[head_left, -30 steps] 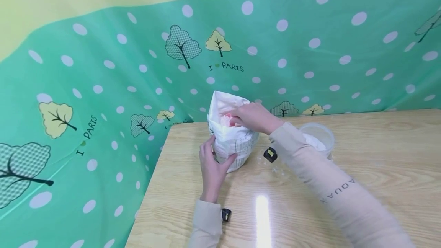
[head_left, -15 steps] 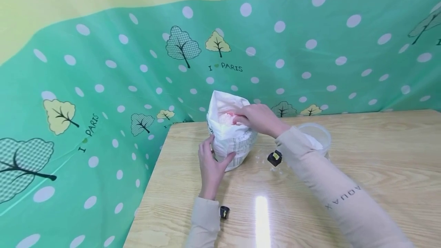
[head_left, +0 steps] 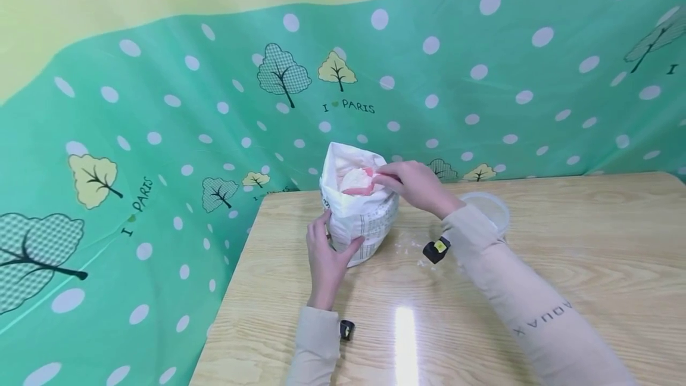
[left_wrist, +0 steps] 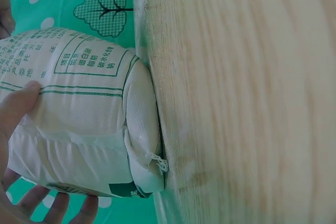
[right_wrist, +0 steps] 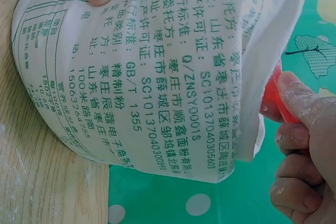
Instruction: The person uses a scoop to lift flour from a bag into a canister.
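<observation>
A white woven flour bag [head_left: 364, 228] stands on the table with its mouth turned up and green print on its side. My left hand [head_left: 327, 261] grips its lower side, thumb on the front and fingers round the far side, as the left wrist view shows. My right hand [head_left: 420, 186] pinches the handle of a red scoop [head_left: 358, 191] at the bag's mouth. White flour [head_left: 349, 179] is heaped in the scoop. In the right wrist view, the scoop [right_wrist: 274, 98] is partly hidden by the bag's rim, and flour dusts the fingers [right_wrist: 294, 169].
A clear round plastic tub [head_left: 501, 204] stands right of the bag, partly covered by the right sleeve [head_left: 514, 273]. Spilled flour [head_left: 409, 247] dots the wooden table [head_left: 278, 290]. Behind hangs a green dotted cloth [head_left: 214, 64]. Each wrist wears a black camera.
My right hand has drawn back slightly to the right and the scoop has come up out of the bag's depth, now showing heaped flour. My left hand keeps its grip on the bag.
</observation>
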The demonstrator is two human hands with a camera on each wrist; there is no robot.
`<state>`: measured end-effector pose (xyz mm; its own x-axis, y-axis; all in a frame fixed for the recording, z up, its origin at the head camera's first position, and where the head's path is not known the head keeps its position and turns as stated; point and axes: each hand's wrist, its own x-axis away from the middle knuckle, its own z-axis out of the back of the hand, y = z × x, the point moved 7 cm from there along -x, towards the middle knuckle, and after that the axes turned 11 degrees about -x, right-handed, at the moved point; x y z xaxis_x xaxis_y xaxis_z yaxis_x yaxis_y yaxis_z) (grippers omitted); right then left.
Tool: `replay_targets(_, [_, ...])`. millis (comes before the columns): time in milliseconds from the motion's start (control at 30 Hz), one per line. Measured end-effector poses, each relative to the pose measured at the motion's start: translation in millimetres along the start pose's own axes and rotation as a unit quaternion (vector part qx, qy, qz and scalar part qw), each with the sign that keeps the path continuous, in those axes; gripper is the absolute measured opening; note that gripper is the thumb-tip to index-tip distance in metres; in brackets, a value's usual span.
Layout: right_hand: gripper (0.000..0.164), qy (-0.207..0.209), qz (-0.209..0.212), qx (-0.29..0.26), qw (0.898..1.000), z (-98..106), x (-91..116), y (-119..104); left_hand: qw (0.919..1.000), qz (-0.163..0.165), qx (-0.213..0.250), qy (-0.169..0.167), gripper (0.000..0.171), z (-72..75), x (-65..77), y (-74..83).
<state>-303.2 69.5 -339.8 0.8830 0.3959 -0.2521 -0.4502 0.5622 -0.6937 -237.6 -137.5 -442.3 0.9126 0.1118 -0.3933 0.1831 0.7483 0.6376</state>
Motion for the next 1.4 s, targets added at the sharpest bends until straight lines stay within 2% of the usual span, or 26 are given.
replay_targets(233, [0.036, 0.008, -0.007, -0.014, 1.0, 3.4, 6.1, 4.2, 1.0, -0.001, 0.0, 0.0, 0.089, -1.5, 0.6, -0.5])
replay_targets(567, [0.029, 0.034, 0.01, -0.025, 0.999, 6.4, 14.5, 5.1, 1.0, 0.006, 0.003, -0.005, 0.089, -2.0, 2.7, -1.8])
replay_targets(1400, [0.027, 0.076, 0.016, -0.017, 0.997, 28.0, 37.3, 0.5, 1.0, 0.003, -0.001, 0.0, 0.089, 0.0, 1.2, -1.5])
